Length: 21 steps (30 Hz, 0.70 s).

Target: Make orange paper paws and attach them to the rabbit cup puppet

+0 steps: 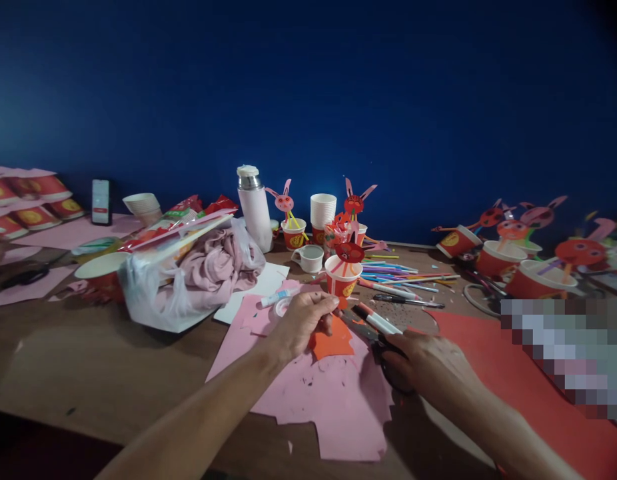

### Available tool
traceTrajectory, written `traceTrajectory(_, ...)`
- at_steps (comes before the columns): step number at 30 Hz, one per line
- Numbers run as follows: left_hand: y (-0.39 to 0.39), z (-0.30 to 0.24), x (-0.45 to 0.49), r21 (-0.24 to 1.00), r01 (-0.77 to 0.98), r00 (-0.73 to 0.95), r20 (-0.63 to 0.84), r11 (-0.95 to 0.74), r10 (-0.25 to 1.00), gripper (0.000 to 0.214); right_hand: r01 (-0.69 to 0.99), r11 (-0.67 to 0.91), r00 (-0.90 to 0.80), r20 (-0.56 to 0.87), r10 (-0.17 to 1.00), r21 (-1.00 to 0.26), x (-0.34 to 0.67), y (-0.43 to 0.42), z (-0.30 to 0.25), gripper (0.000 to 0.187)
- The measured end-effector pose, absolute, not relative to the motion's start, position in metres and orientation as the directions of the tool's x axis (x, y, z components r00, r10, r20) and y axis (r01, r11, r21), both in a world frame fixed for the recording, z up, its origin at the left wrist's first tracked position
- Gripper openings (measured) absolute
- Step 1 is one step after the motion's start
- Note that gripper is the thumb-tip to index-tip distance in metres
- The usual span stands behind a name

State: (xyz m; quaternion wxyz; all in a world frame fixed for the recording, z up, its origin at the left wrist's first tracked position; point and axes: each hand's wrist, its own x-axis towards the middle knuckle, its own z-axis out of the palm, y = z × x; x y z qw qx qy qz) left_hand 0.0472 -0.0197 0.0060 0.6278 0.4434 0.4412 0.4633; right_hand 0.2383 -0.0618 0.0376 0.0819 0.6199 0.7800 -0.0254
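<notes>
My left hand (311,321) is closed in a pinch on a small piece of orange paper (342,303), above the pink sheet (293,393). Black-handled scissors (399,373) are gripped in my right hand (433,360), their blades pointing left toward that piece. A larger torn-edged orange paper scrap (332,341) shows just below my left fingers. Just behind my hands stands a red and white paper cup (342,285) with a red paper face (349,253) on straws. Two capped markers (376,319) lie beside the scissors.
Colored straws (403,272) and a pen (408,301) lie behind my right hand. A plastic bag with pink cloth (208,260), a white thermos (255,213) and a small cup (307,259) stand to the left. Red paper (518,373) and decorated cups (541,280) are at right.
</notes>
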Motion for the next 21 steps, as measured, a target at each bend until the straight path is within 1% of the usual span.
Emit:
traceTrajectory(5,-0.018,0.008,0.048,0.964,-0.191,0.157,-0.156,0.185,0.975,0.023,0.970,0.233,-0.218,-0.160,0.963,0.076,0.239,-0.061,0.035,0.026)
traceTrajectory(10,-0.021,0.006,0.051,0.967,-0.188,0.149,-0.144,0.171,0.978,0.019,0.971,0.221,-0.205,-0.157,0.966,0.091,0.242,-0.061,0.033,0.026)
traceTrajectory(18,-0.028,0.006,0.057,0.952,-0.140,0.195,-0.244,0.273,0.950,0.014,0.968,0.215,-0.193,-0.162,0.968,0.131,0.241,-0.061,0.037,0.027)
traceTrajectory(21,-0.028,0.005,0.058,0.954,-0.125,0.184,-0.247,0.272,0.951,0.013,0.964,0.220,-0.203,-0.120,0.972,0.150,0.244,-0.060,0.036,0.028)
